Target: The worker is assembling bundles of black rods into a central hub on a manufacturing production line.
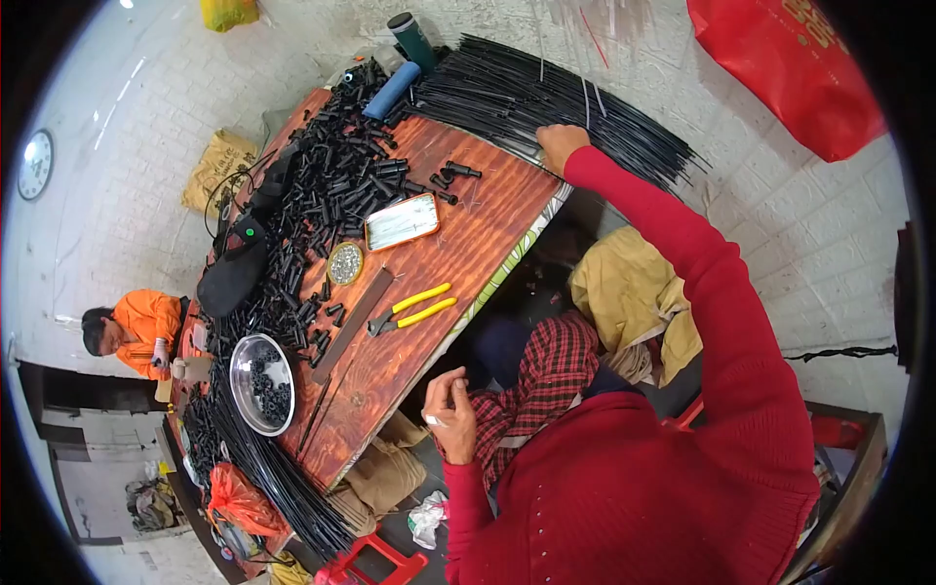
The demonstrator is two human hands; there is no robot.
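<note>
My left hand (450,414) is held off the table's near edge, above my lap. Its fingers are bent and close together, with white tape on one; anything pinched there is too small to make out. My right hand (564,146) is closed in a fist at the table's far right corner, beside a bundle of long thin black rods (556,93); whatever it grips is hidden. Between the hands, yellow-handled pliers (419,308) lie on the wooden table (487,229). Several short black tubular parts (454,174) lie nearer the right hand, next to a shallow white tray (402,222).
A big heap of black parts (336,161) covers the table's far side. Near it are a dish of small metal pieces (344,263), a brown strip (354,325), a steel bowl (235,382), a blue roll (391,91) and a green tumbler (411,42). A person in orange (146,327) works at far left.
</note>
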